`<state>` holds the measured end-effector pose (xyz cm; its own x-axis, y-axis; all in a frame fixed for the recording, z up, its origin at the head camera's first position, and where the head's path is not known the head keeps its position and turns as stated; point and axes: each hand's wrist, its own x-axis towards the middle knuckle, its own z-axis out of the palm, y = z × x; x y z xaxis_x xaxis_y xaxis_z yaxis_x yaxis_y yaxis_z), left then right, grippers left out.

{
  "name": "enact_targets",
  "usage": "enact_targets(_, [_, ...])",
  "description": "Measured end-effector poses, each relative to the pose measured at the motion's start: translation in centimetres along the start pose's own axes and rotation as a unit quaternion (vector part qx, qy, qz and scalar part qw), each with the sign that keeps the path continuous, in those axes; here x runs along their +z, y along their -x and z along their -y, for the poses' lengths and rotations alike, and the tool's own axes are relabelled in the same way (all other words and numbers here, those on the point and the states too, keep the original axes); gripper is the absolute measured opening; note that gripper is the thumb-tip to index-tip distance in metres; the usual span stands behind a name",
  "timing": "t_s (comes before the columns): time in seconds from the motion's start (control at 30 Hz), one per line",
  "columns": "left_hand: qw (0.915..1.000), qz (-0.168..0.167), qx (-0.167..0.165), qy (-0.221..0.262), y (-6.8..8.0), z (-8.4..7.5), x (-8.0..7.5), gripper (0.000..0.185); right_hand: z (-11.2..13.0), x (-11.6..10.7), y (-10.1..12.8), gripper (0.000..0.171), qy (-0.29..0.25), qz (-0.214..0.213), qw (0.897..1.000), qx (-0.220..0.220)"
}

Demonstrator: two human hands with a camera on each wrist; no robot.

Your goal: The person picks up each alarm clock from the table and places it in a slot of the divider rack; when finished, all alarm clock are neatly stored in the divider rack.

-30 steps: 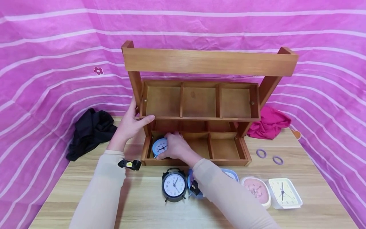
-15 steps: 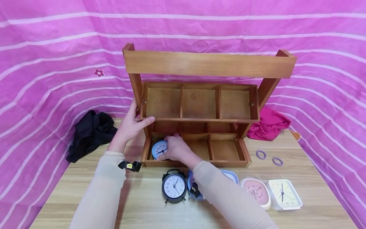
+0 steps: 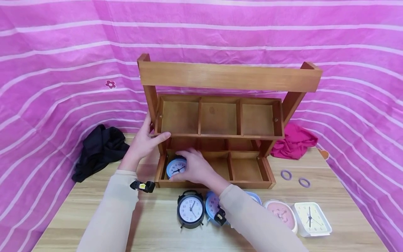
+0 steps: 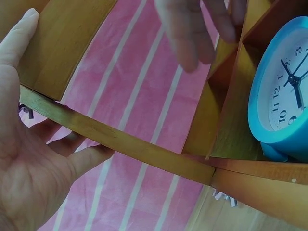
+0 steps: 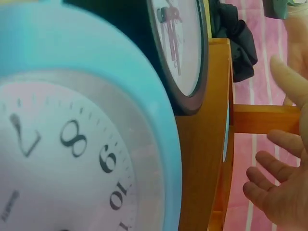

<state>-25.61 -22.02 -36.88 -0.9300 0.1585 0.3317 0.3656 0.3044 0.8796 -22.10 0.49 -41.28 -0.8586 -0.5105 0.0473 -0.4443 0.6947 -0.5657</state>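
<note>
My left hand (image 3: 143, 141) grips the left side of a brown wooden two-tier shelf (image 3: 233, 75), thumb in front and fingers behind the side board. A small round blue alarm clock (image 3: 176, 168) leans in the lower tier's left compartment, its white dial facing me. Over that clock is my right hand (image 3: 196, 168), thumb and fingers spread; part of the dial is hidden by it in the head view. In the left wrist view the blue clock (image 4: 284, 96) stands free of the right hand's fingers (image 4: 187, 43).
A black twin-bell clock (image 3: 191, 209), a blue clock (image 3: 212, 204), a pink-faced clock (image 3: 281, 214) and a white square clock (image 3: 311, 218) lie before the shelf. Two purple rings (image 3: 304, 182) are at right. Black cloth (image 3: 100, 150) and pink cloth (image 3: 294, 143) flank the shelf.
The head view has tilted slightly, so everything sits lower in it. My right hand has shifted a little and more of the blue clock's dial shows. The left hand keeps its grip.
</note>
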Motion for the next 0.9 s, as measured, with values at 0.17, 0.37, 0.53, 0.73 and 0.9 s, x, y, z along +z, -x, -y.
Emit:
enact_targets(0.17, [1.0000, -0.001, 0.003, -0.003, 0.1, 0.2, 0.0, 0.099, 0.0, -0.3, 0.9, 0.091, -0.021, 0.014, 0.999, -0.020])
enact_targets(0.37, [1.0000, -0.002, 0.000, 0.001, 0.4, 0.4, 0.1, 0.100, -0.2, -0.2, 2.1, 0.099, 0.026, 0.033, 0.997, -0.057])
enact_targets(0.53, [1.0000, -0.004, -0.001, 0.002, 0.3, 0.4, 0.2, 0.100, -0.4, -0.4, 3.4, 0.099, 0.041, 0.033, 0.996, -0.070])
enact_targets(0.73, [1.0000, -0.002, 0.004, -0.005, 0.2, 0.1, 0.2, 0.100, -0.7, -0.5, 5.1, 0.093, 0.034, 0.036, 0.996, -0.068])
enact_targets(0.9, [0.9999, -0.002, 0.013, -0.011, 0.1, 0.2, 0.1, 0.102, -0.2, -0.3, 6.7, 0.091, 0.023, 0.051, 0.996, -0.067])
